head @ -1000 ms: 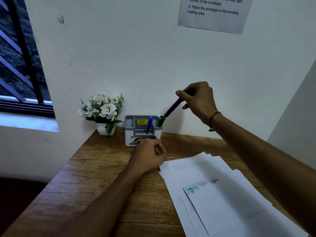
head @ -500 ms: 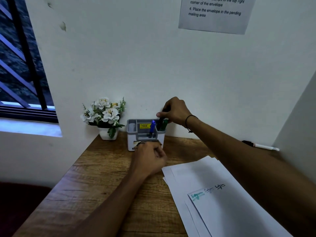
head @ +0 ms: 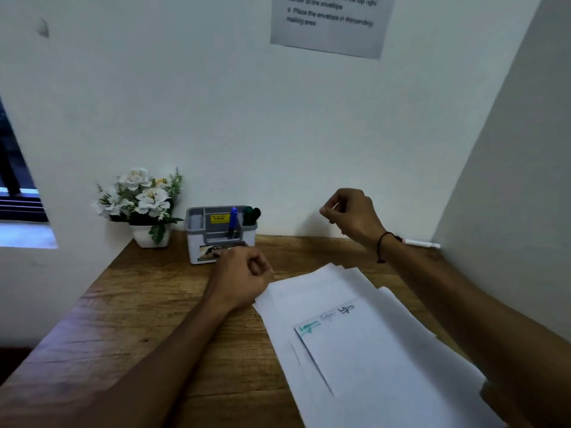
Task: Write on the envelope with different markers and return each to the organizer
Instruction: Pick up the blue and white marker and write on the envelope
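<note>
Standing in the organizer (head: 221, 234) are three markers (head: 232, 222). Right of it, the right hand (head: 355, 216) hangs curled and empty. Before it, the left hand (head: 239, 278) rests fisted on the tabletop (head: 129, 304), beside the envelope (head: 364, 347).

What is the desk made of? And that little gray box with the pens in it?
The desk looks like wood or a wood-look laminate: brown with grain streaks and a slight sheen. The gray box looks like smooth moulded plastic, with rounded corners and thin divider walls, plus a yellow sticker inside.
</note>
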